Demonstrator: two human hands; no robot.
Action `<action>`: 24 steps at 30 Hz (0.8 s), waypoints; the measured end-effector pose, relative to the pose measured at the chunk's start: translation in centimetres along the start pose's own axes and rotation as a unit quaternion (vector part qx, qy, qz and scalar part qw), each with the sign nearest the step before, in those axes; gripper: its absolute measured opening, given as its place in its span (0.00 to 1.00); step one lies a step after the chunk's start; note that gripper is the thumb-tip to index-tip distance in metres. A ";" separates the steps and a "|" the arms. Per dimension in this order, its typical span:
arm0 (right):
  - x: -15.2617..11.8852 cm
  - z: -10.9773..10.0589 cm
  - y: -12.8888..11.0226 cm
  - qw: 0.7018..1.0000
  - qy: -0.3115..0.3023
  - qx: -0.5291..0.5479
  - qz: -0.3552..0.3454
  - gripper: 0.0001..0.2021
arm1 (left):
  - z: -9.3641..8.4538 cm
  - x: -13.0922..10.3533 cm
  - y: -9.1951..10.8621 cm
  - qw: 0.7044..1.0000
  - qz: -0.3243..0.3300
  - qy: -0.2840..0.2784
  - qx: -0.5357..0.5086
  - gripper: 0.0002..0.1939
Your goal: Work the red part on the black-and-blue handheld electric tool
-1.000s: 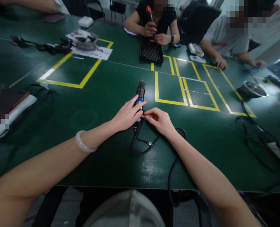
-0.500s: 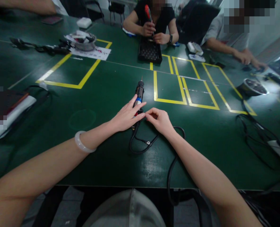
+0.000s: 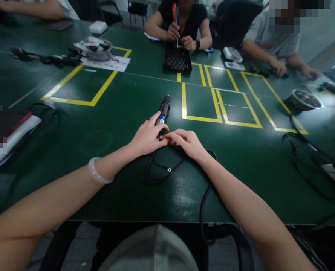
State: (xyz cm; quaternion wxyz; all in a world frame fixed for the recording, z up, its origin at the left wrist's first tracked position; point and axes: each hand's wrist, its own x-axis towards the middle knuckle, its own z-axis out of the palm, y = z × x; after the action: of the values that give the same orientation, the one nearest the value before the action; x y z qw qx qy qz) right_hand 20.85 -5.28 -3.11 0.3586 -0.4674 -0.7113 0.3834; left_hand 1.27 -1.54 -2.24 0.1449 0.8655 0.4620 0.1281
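A black electric screwdriver (image 3: 164,107) with a blue band lies on the green table, its thin bit pointing away from me. My left hand (image 3: 148,138) is closed around its rear half, thumb and fingers on either side of the body. Beside that, my right hand (image 3: 188,142) pinches at a small orange-red part (image 3: 166,137) by the screwdriver's rear end; my fingers partly cover it, so its kind is unclear. From the tool's back runs a black cord (image 3: 147,175), looping on the table under my right wrist and over the front edge.
Yellow tape rectangles (image 3: 202,119) mark the table. Across from me a person holds a red-handled tool (image 3: 174,13) over a black tray (image 3: 177,62). A metal bowl (image 3: 103,52) stands far left, a round metal container (image 3: 304,99) right, near tangled cables (image 3: 300,154).
My left fingers have curled from spread to closed around the screwdriver. My right hand has shifted slightly left, and orange-red now shows at its fingertips. The person opposite has lowered the red-handled tool.
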 end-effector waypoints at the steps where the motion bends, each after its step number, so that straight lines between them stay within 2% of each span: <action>1: 0.0 0.0 -0.1 1.000 -0.007 0.000 -0.004 0.21 | -0.1 0.0 -0.1 1.000 0.004 0.000 0.002 0.20; 8: -0.1 0.0 -0.3 0.999 -0.009 -0.024 -0.048 0.16 | -0.2 0.5 -1.1 1.000 0.029 -0.001 0.000 0.19; 11: -0.2 -0.5 -0.5 0.993 0.037 -0.088 -0.073 0.16 | -0.3 0.8 -1.6 1.000 0.024 -0.006 0.000 0.19; 14: -0.2 -1.2 -0.4 0.984 0.101 -0.129 -0.069 0.16 | -0.8 0.8 -3.0 1.000 0.009 -0.008 0.009 0.19; 18: 0.0 -1.7 0.4 0.979 0.142 -0.140 -0.038 0.16 | -2.1 0.5 -6.3 0.999 -0.020 -0.003 0.031 0.18; 24: 0.3 -1.7 1.4 0.981 0.142 -0.126 -0.032 0.16 | -5.0 -0.1 -13.6 0.994 -0.072 0.019 0.083 0.19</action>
State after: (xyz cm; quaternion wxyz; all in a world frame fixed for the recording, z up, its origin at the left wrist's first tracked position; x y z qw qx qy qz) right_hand 22.76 -4.27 -3.60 0.4065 -0.5352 -0.7105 0.2085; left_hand -10.92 6.23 -2.62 0.0728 0.8365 0.5347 0.0955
